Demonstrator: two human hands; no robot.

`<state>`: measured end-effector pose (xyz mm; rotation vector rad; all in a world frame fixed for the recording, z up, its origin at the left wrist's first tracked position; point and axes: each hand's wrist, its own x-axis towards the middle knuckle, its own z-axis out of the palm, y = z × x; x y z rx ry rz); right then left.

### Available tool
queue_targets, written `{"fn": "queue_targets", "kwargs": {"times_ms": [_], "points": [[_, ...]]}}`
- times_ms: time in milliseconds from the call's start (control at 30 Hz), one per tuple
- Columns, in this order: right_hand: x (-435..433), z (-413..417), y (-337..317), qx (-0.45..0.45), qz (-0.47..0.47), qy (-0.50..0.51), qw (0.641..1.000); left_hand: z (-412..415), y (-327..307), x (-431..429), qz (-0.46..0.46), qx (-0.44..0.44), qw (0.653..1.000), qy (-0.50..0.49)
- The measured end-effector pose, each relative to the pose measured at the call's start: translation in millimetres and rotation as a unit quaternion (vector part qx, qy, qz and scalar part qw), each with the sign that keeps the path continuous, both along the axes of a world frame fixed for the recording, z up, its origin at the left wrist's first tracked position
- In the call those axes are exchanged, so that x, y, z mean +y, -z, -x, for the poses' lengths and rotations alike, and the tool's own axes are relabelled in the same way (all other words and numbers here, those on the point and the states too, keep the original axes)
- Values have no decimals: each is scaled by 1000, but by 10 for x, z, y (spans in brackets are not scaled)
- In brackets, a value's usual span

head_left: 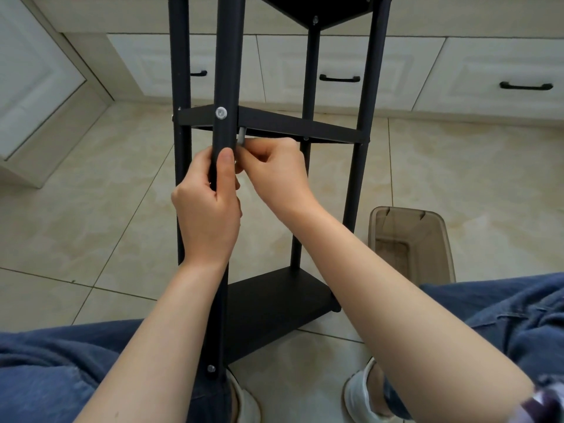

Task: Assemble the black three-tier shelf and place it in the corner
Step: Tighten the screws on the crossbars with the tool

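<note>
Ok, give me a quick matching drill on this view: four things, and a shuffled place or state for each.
1 left hand
2 right hand
3 brown bin
4 silver bolt

a on the floor
b in the front pole
c grips the front pole
d pinches a small silver tool

Pairs: 1-c, 2-d, 3-a, 4-b.

Home kitchen, seen from floor level.
Cream raised-panel cabinet fronts [341,53] ran along the back and turned a corner at left. The drawers carried dark bar handles [339,78]. Glossy beige floor tiles [91,209] with thin grout lines lay below, and a smoky translucent plastic bin [406,209] stood on them at right.
</note>
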<state>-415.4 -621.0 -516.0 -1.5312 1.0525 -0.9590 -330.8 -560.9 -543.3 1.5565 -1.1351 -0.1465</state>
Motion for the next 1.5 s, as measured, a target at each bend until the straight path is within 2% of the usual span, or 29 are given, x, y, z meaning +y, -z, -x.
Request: {"fn": "queue_targets", "kwargs": {"times_ms": [300, 500, 700, 1033, 1500], "points": [[-51, -286, 110, -32, 20, 55, 998, -90, 11, 17, 0, -2, 1000, 0], [-74, -398, 165, -45, 33, 55, 997, -174, 15, 24, 0, 10, 1000, 0], [-67, -367, 209, -11, 46, 38, 998, -192, 13, 30, -2, 17, 1000, 1], [-45, -233, 188, 45, 14, -8, 999, -261, 14, 60, 0, 32, 999, -8], [-76, -287, -3, 54, 23, -34, 998, -291, -9, 80, 13, 34, 999, -20]]}}
